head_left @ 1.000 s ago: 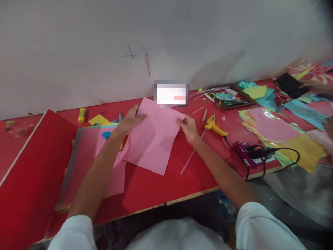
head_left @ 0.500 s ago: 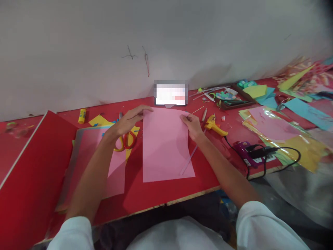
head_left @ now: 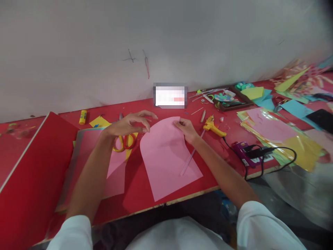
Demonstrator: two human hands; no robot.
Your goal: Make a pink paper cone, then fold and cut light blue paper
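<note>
Red table along grey wall (pen scribbles); pink paper lying centre.

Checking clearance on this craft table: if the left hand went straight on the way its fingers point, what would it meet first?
The left hand would probably meet the curled-over top of the pink sheet, pinched by the right hand; depth is unclear.

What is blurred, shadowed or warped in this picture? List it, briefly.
Head view: soft, even light; the right hand throws a faint shadow on the pink sheet; a pixelated patch masks something by the wall; the papers at the right edge smear out of focus; the top right corner darkens; the table edge bows from the wide lens.
</note>
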